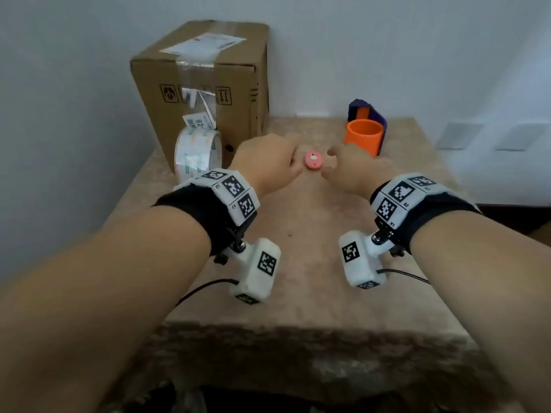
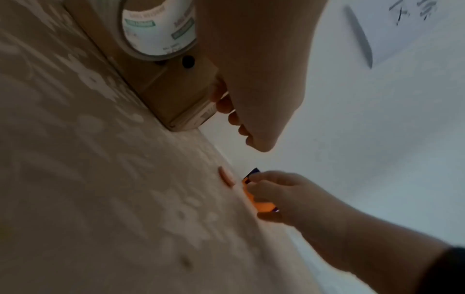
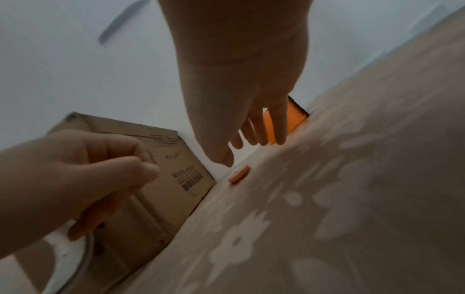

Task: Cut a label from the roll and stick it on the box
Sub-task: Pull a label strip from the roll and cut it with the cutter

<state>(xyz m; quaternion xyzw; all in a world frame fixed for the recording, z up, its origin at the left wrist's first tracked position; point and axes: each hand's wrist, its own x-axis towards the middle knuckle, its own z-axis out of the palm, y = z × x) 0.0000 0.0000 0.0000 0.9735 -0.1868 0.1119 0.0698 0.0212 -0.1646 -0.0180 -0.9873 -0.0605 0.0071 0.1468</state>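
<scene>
Status: label roll (image 1: 198,153) propped against box (image 1: 238,84) front; pink disc (image 1: 312,160) right of box; left grip (image 1: 265,162) curled, empty; right grip (image 1: 354,171) spread beside disc. Risk: flat disc skidding away when pinched.

The label roll (image 1: 198,153) leans on the box (image 1: 202,84).
The white roll stands on edge against the front of the upright, taped-shut brown carton; its loose printed end curls upward.

Head view: soft, dim light; edges bowed; near bench (image 1: 313,332) front shadowed. Left hand (image 1: 265,165) and right hand (image 1: 354,171) slightly blurred. Wrist views: darker, smeared, against a pale wall (image 2: 377,119).
</scene>
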